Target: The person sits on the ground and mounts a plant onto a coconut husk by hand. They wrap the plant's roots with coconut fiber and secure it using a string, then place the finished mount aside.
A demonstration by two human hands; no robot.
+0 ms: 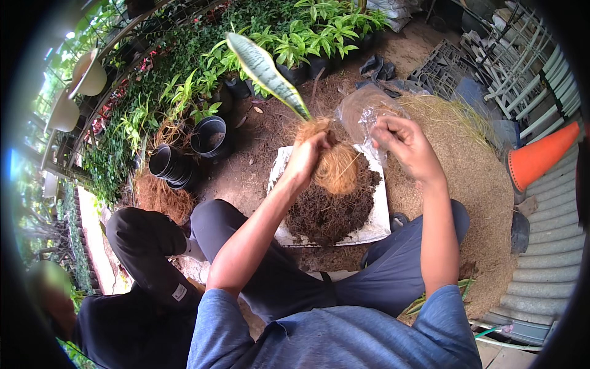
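Note:
My left hand (pixel 309 154) grips a snake plant leaf (pixel 272 74) at its base, where a ball of tan fibre (pixel 339 168) wraps it. The single leaf has a yellow edge and points up and to the left. To the right, my right hand (pixel 405 145) is raised with its fingers curled. Thin clear plastic (pixel 368 113) shows just behind those fingertips; whether they pinch it or a fine strand cannot be told. Below the fibre ball, dark soil mixed with roots (pixel 329 212) is heaped on a white sheet (pixel 380 221) between my knees.
Black plastic pots (pixel 209 138) and brown fibre (pixel 163 198) are at the left, near another person's bent knee (pixel 143 230). A pile of pale husks (pixel 465 184) spreads at the right, beside an orange cone (pixel 541 157). Potted green plants (pixel 318 37) line the back.

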